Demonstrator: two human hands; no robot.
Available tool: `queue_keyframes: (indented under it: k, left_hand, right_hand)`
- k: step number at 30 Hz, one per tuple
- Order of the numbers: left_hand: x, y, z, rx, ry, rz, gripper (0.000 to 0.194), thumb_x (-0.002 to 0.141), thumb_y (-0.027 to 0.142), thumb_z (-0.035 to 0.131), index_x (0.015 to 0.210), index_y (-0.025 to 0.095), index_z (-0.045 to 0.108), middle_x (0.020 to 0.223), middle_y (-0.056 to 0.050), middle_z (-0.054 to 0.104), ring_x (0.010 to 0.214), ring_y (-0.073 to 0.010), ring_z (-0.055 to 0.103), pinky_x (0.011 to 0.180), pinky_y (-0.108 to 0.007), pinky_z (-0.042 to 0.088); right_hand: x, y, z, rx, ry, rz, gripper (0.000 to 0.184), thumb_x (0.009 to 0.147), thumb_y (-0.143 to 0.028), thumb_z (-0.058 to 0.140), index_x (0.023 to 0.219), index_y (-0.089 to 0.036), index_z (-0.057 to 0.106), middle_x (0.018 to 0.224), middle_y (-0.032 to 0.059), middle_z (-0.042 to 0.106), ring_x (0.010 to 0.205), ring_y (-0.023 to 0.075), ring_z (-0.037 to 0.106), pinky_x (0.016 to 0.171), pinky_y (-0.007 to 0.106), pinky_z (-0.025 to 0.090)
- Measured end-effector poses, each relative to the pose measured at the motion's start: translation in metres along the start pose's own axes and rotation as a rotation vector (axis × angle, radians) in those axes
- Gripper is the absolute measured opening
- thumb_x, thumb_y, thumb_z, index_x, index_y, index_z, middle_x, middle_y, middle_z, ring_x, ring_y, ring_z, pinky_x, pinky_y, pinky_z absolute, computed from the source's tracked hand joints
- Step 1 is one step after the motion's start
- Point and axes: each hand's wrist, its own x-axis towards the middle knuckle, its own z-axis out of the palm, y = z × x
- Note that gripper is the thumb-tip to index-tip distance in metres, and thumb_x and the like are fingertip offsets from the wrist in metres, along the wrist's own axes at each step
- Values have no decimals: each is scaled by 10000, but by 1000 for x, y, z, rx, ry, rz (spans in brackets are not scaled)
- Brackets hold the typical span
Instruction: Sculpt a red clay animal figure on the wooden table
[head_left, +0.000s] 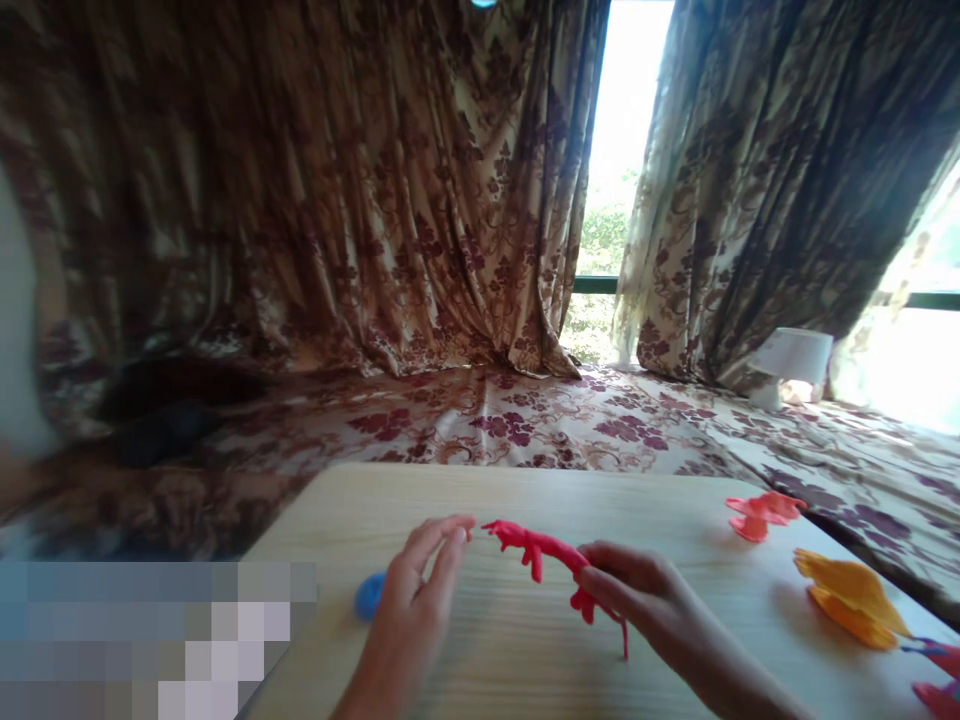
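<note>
A long red figure that looks like modelling clay [551,545], with a slender body, short legs and a thin drooping tail, is held above the table. My right hand [630,590] pinches it around the rear half of its back, between thumb and fingers. Its spiky head end points left. Just beyond that end is my left hand [427,575], thumb and forefinger tips brought close together; anything between them is too small to make out. Partly behind my left hand, a round blue lump [369,597] rests on the tabletop.
The pale wooden table [495,490] carries a coral-pink figure [761,515] and a yellow-orange one [855,600] at its right side. A red and purple piece [937,670] shows at the right edge. Behind are a white lamp [799,352] and patterned curtains [450,200].
</note>
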Motion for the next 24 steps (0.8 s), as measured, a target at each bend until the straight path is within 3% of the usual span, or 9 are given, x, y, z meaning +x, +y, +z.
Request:
queue_keyframes:
  k: [4,10,17,24]
  left_hand:
    - [-6,1,9,-186,-100,-141,345,832,445,540,1014,181,669,1057,-91,705,1044,-258,625,963,-436,443]
    - [-14,7,19,-295,-226,-89,225,807,368,618,940,202,691,1069,-70,709,1074,-257,609,984,-425,423]
    - [-16,15,17,-333,-314,-121,213,805,348,616,941,201,691,1036,-58,707,1059,-251,608,998,-412,391]
    - [-16,13,19,-272,-278,-81,212,828,351,604,911,204,733,970,-42,722,953,-221,630,915,-348,427]
  right_hand:
    - [-4,-7,-1,231,-4,140,367,775,-519,648,821,-161,712,718,12,669,700,170,570,684,263,435]
    - [-10,-4,7,424,-67,151,335,774,-507,681,852,-185,726,764,12,659,748,166,562,728,262,434]
    - [-11,-2,13,435,-80,173,335,765,-500,689,789,-168,719,744,31,659,747,182,576,733,284,447]
    - [-15,0,15,421,-112,197,352,778,-508,671,824,-162,721,752,29,663,734,179,594,723,283,455]
